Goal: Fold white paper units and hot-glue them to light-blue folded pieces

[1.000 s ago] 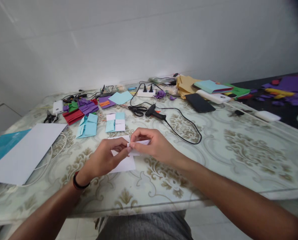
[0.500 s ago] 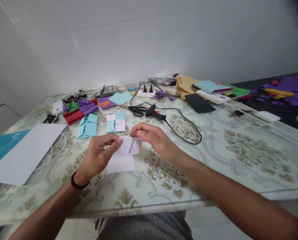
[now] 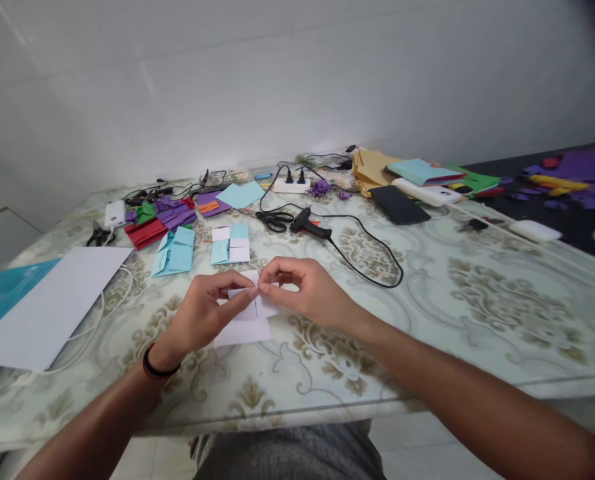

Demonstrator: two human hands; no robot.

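Note:
My left hand (image 3: 203,313) and my right hand (image 3: 302,288) meet over a small white folded paper (image 3: 255,305), each pinching its top edge between thumb and fingers. The paper is held just above a white square sheet (image 3: 241,331) that lies on the patterned table (image 3: 427,313). A black band circles my left wrist. Just beyond the hands lie a blue-and-white folded piece (image 3: 231,243) and a light blue folded piece (image 3: 174,251).
A large white sheet (image 3: 52,303) lies at the left over a blue one. At the back are scissors (image 3: 274,221), a black glue gun (image 3: 310,225) with its cord, a power strip (image 3: 291,185), a phone (image 3: 398,205) and stacks of coloured paper (image 3: 163,217).
Half a second ago the small paper was spread open between my parted hands. Now my hands have come together again and pinch it folded.

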